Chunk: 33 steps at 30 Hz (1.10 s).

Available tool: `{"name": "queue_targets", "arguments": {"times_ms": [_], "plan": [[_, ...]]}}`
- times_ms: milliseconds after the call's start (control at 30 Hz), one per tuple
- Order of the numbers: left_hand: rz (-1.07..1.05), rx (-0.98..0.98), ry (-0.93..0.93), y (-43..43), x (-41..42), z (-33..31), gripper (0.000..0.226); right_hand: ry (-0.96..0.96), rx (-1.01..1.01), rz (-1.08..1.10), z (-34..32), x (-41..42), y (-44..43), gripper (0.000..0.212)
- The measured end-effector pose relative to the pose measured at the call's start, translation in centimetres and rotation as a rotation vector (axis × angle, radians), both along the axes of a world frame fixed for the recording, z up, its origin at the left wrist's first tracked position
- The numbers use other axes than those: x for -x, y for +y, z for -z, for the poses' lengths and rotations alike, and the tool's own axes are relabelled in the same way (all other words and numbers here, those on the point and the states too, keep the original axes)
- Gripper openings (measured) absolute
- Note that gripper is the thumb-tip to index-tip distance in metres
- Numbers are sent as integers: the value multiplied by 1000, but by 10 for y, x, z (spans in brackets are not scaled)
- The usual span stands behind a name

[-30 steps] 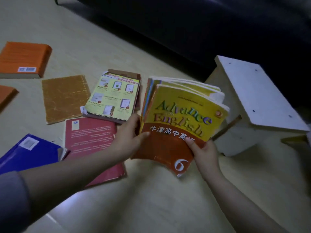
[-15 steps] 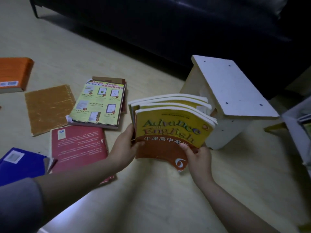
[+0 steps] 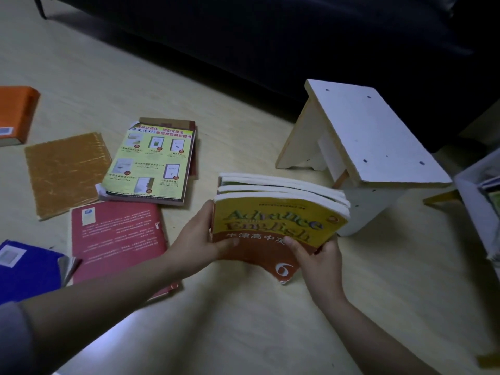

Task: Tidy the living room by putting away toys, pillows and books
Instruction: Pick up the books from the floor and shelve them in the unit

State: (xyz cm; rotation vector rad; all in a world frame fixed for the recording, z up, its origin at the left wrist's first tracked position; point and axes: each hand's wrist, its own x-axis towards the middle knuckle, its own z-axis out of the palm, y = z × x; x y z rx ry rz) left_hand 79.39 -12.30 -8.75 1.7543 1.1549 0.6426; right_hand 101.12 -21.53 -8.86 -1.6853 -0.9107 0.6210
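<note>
On the pale wood-look floor (image 3: pixel 243 326) of a dimly lit living room, head view: a person holds a stack of soft-cover textbooks (image 3: pixel 273 226) clear of the floor, just in front of a small white-topped wooden stool (image 3: pixel 376 136). The left hand (image 3: pixel 200 239) grips the stack's spine side, thumb laid across the front cover. The right hand (image 3: pixel 322 262) grips the lower right corner, thumb on the cover and covering the end of the printed line. The front book is yellow above and orange below, lettered "Advance English", with a white 6 near its drooping bottom corner. The stack stands tilted, cover facing the camera. Its long axis runs from that near corner up and away toward the black sofa (image 3: pixel 297 39), with the white page edges uppermost. The books behind the front cover show only as bands of page edges, and the fingers behind the stack are hidden.

Left of the hands, books lie flat on the floor. A yellow-green paperback (image 3: pixel 151 163) lies over a brown book of which only an edge shows. A red book (image 3: pixel 116 236) lies partly under the left forearm, and a plain tan-covered book (image 3: pixel 65 171) lies beside them. A blue book (image 3: pixel 27 269) and an orange book (image 3: pixel 15 115) are cut off by the left edge. A white box (image 3: pixel 472 201) is cropped at the right, its contents hard to make out.
</note>
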Motion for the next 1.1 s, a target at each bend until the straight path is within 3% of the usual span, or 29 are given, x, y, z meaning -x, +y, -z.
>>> {"name": "queue_targets", "arguments": {"times_ms": [167, 300, 567, 800, 1100], "plan": [[-109, 42, -111, -4, -15, -4, 61, 127, -43, 3, -2, 11, -1, 64], [-134, 89, -137, -2, -16, -1, 63, 182, -56, 3, 0, 11, 1, 53], [-118, 98, -67, 0, -15, 8, 52, 146, 66, -65, 26, -1, 2, 34], [-61, 119, -82, -4, -19, -19, 48, -22, 139, -137, 5, -18, -13, 23], [-34, 97, -143, -18, -14, -80, 43, -83, 53, -190, -51, -17, -31, 33]]}}
